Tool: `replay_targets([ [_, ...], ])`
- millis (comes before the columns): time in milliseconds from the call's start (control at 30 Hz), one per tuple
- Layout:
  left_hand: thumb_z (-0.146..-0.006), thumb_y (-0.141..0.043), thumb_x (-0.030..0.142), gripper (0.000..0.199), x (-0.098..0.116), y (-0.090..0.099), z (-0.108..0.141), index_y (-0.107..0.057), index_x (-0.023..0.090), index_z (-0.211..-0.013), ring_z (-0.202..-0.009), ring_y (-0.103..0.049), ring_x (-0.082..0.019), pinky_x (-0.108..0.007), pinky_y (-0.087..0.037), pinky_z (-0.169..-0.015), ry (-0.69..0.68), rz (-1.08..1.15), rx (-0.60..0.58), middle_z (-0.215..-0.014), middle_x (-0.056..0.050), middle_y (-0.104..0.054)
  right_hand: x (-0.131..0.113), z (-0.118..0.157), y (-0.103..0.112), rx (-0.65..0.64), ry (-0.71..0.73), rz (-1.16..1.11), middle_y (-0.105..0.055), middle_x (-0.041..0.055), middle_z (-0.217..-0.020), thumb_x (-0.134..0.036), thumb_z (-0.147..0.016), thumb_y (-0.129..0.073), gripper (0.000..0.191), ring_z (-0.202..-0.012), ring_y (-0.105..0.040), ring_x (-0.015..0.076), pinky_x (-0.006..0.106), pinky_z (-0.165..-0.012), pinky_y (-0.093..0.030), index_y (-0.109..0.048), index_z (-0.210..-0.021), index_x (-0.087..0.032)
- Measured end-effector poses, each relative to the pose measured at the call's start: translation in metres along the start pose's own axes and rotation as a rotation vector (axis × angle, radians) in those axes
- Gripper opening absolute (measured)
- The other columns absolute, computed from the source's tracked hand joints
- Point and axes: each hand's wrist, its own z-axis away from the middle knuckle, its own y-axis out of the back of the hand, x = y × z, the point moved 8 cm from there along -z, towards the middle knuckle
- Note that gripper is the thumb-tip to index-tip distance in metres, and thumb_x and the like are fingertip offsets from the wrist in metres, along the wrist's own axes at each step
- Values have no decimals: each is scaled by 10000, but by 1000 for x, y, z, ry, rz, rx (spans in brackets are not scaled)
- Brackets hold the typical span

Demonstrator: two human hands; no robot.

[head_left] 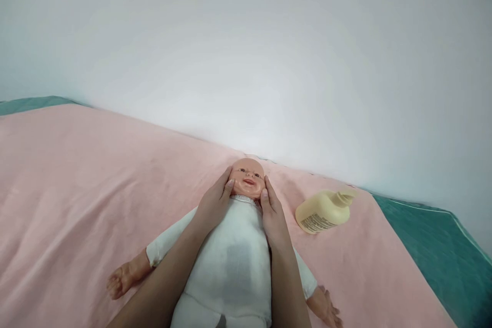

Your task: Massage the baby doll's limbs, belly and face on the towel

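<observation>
A baby doll (230,256) with a white cloth body lies on its back, its bare head toward the wall and its arms spread to both sides. My left hand (216,204) rests against the left side of the doll's head, thumb near its cheek. On the opposite side, my right hand (272,211) touches the other cheek and jaw. Both hands cup the head between them, with the face showing. Each hand's fingers are partly hidden beside the head.
A pale yellow pump bottle (321,211) stands on the pink cloth (96,174), right of the doll. Green fabric (438,251) shows beyond the cloth at the right and far left. A white wall (246,51) rises behind.
</observation>
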Motion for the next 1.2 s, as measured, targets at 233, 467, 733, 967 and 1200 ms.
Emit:
replay_targets([
  [233, -916, -436, 538, 667, 1, 1, 1, -292, 256, -1503, -1372, -394, -266, -395, -341, -1107, 13, 18, -13, -1505, -44, -402, -6, 3, -4, -26, -60, -4, -330, 24, -1537, -616, -834, -561, 808, -1420, -313, 236, 423, -1180, -256, -286, -1501, -252],
  [467, -808, -637, 441, 793, 0, -2, 1, -287, 273, -1498, -1307, -480, -268, -370, -410, -1054, 20, 84, -41, -1491, -40, -430, -14, 6, -11, -28, -26, -17, -381, 62, -1510, -512, -825, -631, 846, -1378, -389, 228, 399, -1146, -328, -240, -1513, -211],
  [733, -853, -566, 435, 732, -2, -2, 0, -273, 275, -1505, -1344, -436, -268, -383, -387, -1076, 4, 43, -34, -1502, -33, -409, -12, 7, -7, -13, -6, 47, -378, 62, -1512, -502, -850, -589, 793, -1386, -378, 236, 395, -1139, -338, -261, -1509, -207],
  [967, -929, -412, 500, 663, -2, -1, -1, -245, 245, -1518, -1393, -360, -252, -402, -332, -1120, -23, -28, -22, -1534, -30, -345, -5, 3, -2, -13, -20, 33, -334, 30, -1535, -566, -854, -553, 758, -1416, -322, 234, 411, -1173, -271, -309, -1494, -241],
  [1200, -969, -288, 496, 620, 1, -1, 1, -256, 208, -1517, -1412, -326, -228, -396, -285, -1149, -7, -37, -12, -1547, -36, -313, 2, -1, 2, 3, -3, 16, -332, 4, -1535, -638, -866, -480, 729, -1440, -268, 213, 405, -1194, -212, -358, -1472, -251],
])
